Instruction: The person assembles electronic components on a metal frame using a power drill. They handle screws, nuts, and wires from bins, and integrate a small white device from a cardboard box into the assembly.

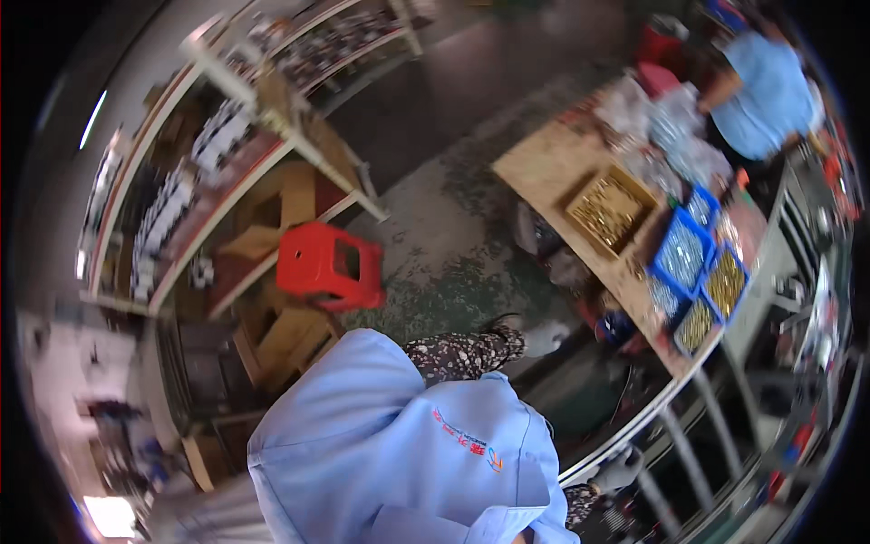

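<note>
My left hand point(546, 339), in a pale glove below a dark floral sleeve point(462, 352), hangs over the floor to the left of the wooden table point(544, 163). Its fingers are smeared, and I cannot make out anything in them. At the lower right, my right hand point(620, 470), also gloved, is beside the pale metal rails point(684, 458); whether it touches them is unclear. Blur hides how its fingers are set. On the table, a wooden tray point(583, 220) holds many brass-coloured small parts. Blue bins point(666, 264) next to it hold silvery and brass-coloured pieces.
A red plastic stool point(308, 263) stands on the floor at my left, in front of shelving point(240, 186) with stacked goods and cardboard boxes point(294, 195). Clear plastic bags point(675, 118) lie at the table's far end. A person in light blue point(766, 95) works there.
</note>
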The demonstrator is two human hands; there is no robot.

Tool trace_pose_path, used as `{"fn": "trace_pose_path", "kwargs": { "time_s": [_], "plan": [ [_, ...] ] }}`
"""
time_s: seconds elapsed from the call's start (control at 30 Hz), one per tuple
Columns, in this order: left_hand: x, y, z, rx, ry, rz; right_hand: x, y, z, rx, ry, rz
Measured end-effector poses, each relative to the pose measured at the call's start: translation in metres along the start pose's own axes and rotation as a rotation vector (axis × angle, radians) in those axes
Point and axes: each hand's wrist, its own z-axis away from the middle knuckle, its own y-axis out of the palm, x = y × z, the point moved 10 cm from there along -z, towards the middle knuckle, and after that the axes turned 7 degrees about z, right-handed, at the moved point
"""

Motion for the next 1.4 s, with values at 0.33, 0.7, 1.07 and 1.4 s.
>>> {"fn": "trace_pose_path", "kwargs": {
  "time_s": [0.33, 0.7, 1.07, 1.4],
  "plan": [
    [0.335, -0.062, 0.138, 0.063, -0.631, -0.318, 0.395, 0.047, -0.058, 0.107, -0.809, -0.534],
    [0.384, -0.263, 0.314, -0.572, -1.046, 0.009, 0.639, 0.275, 0.331, 1.15, -1.431, -0.573],
    [0.372, -0.104, 0.461, -1.191, -1.774, 0.781, 0.681, 0.375, 0.515, 1.89, -1.8, -0.037],
    [0.239, -0.01, 0.398, -2.158, -1.895, 1.352, 0.543, 0.412, 0.774, 2.358, -2.336, 0.529]
  ]
}}
